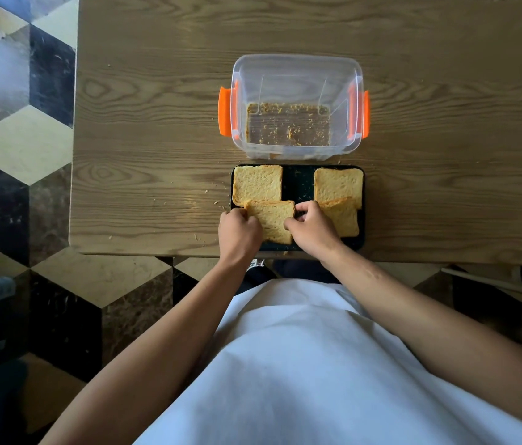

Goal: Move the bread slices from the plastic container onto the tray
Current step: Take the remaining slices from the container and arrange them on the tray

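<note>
Both forearms reach forward over the near edge of the wooden table (144, 155), wrists bent down. The left hand (239, 232) and right hand (312, 231) pinch opposite sides of one bread slice (273, 221), fingers curled, holding it tilted over the front-left part of the dark tray (296, 184). Three more slices lie on the tray: back left (257, 184), back right (338, 185) and front right (344, 220). Just behind the tray, the clear plastic container (295, 69) with orange clips holds only crumbs
</note>
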